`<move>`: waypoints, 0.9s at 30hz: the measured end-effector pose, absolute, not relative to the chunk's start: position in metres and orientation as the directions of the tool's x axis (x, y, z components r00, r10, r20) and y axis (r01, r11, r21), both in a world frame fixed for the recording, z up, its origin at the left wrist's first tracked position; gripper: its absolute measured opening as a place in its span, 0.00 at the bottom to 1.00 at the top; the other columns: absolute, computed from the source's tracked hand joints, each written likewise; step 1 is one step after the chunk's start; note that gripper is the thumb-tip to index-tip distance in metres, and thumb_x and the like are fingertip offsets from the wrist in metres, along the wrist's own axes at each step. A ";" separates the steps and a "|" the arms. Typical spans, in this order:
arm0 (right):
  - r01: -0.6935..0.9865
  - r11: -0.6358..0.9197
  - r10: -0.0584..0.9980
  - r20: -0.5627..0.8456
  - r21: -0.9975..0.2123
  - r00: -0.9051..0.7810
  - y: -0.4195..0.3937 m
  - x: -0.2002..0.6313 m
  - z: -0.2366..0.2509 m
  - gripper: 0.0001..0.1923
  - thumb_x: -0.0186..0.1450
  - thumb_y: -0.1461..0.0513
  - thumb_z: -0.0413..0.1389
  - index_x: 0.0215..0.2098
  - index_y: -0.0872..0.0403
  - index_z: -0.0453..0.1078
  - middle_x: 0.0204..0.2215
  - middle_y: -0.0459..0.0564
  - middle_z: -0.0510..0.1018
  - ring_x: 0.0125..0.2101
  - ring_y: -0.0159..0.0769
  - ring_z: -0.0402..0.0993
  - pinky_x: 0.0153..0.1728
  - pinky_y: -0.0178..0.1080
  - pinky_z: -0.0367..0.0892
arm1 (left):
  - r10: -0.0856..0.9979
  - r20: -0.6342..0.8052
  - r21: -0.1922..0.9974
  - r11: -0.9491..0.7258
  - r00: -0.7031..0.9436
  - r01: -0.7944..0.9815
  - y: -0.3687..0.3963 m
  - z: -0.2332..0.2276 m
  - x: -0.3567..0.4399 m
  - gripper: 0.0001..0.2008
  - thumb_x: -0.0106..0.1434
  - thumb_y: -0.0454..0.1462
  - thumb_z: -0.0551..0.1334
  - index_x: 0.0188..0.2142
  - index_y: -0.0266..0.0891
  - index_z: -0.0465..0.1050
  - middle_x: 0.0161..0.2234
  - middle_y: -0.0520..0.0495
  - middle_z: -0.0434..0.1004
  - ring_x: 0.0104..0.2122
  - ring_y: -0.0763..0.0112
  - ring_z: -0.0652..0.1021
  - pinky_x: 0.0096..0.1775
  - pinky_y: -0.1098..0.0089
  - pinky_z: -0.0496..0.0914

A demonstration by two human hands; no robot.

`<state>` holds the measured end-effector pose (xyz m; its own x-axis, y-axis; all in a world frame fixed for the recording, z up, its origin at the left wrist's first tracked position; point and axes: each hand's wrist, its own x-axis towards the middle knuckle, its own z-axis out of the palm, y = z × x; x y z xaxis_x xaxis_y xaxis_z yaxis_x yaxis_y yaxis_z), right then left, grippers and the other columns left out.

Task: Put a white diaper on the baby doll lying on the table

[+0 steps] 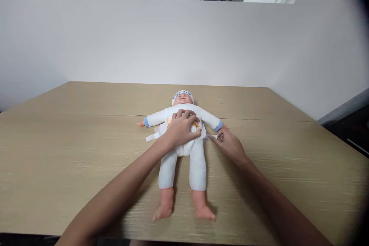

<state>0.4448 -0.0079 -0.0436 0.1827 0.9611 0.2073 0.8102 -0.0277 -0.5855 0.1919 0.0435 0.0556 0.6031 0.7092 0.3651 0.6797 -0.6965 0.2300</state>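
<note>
A baby doll (pixel 198 169) in a white suit with blue cuffs and a lettered cap lies on its back, feet toward me. Around its hips is a white diaper (pixel 186 149) with an orange print at the front. My left hand (pixel 182 127) rests with spread fingers on the diaper's front, over the doll's belly, hiding part of both. At the diaper's right side, my right hand (pixel 229 143) pinches a white fastening tab (pixel 212 136) between thumb and fingers. On the left side another tab (pixel 152 137) sticks out loose over the table.
The doll lies on a wide wooden table (pixel 86 161) with thin seams across it. A white partition wall (pixel 173 42) stands behind the table. A dark object (pixel 348 127) is beside the table's right edge.
</note>
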 end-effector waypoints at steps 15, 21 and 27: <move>0.496 0.213 0.974 0.142 -0.842 -0.177 0.036 0.394 0.044 0.25 0.68 0.39 0.59 0.29 0.50 0.70 0.27 0.44 0.75 0.31 0.38 0.71 0.36 0.39 0.67 | 0.754 0.344 0.325 -0.655 0.560 0.682 0.044 0.054 0.191 0.26 0.63 0.51 0.73 0.56 0.45 0.77 0.63 0.43 0.77 0.60 0.41 0.70 0.60 0.42 0.69; 0.576 0.389 0.886 0.464 -0.718 -0.020 0.004 0.359 0.022 0.16 0.74 0.49 0.57 0.48 0.51 0.75 0.48 0.56 0.82 0.48 0.46 0.78 0.53 0.47 0.74 | 0.689 0.335 0.583 -0.688 0.643 0.433 0.054 0.057 0.166 0.37 0.60 0.44 0.75 0.67 0.45 0.68 0.66 0.39 0.74 0.65 0.43 0.71 0.66 0.43 0.67; 0.690 0.534 0.801 0.553 -0.488 -0.228 -0.047 0.363 0.015 0.25 0.81 0.53 0.51 0.74 0.45 0.66 0.69 0.55 0.72 0.70 0.50 0.65 0.73 0.56 0.59 | 0.689 0.426 0.761 -0.624 0.586 0.180 0.040 0.043 0.105 0.28 0.77 0.47 0.63 0.71 0.46 0.62 0.71 0.37 0.71 0.71 0.54 0.71 0.71 0.51 0.66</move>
<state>0.3632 -0.0472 0.0154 -0.2285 0.8012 0.5530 0.6905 0.5338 -0.4881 0.1047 0.0404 0.0432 0.5863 0.6889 0.4262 0.1797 -0.6236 0.7608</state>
